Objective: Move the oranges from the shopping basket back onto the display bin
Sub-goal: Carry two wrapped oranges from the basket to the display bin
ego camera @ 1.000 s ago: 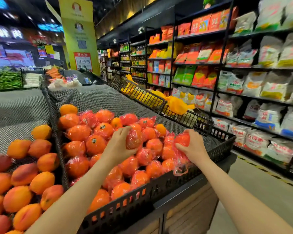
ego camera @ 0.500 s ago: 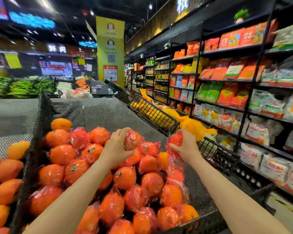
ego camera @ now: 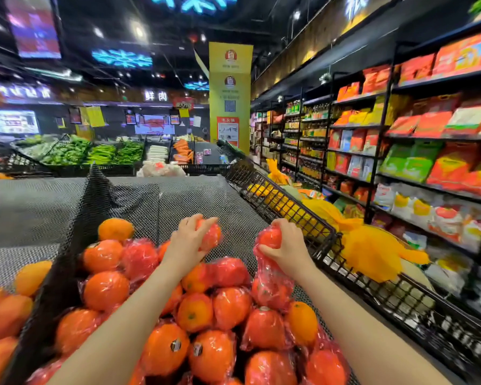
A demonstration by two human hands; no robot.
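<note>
A black display bin [ego camera: 326, 245] lined with grey mesh holds a pile of oranges [ego camera: 231, 307], many wrapped in red plastic. My left hand [ego camera: 186, 243] is closed around one wrapped orange [ego camera: 213, 236], held above the far end of the pile. My right hand [ego camera: 285, 250] grips the top of a red plastic bag of oranges [ego camera: 271, 287], which hangs down and rests on the pile at the right side. No shopping basket is in view.
A black mesh divider [ego camera: 75, 245] separates this bin from a bin of yellow-orange fruit [ego camera: 3, 307] on the left. A wire rack with yellow net bags [ego camera: 370, 248] runs along the right, beyond it an aisle and stocked shelves [ego camera: 417, 140]. Green vegetables [ego camera: 95, 152] lie far behind.
Both hands have moved farther along the bin and higher, still holding the wrapped orange and the bag. The camera has tilted upward and forward.
</note>
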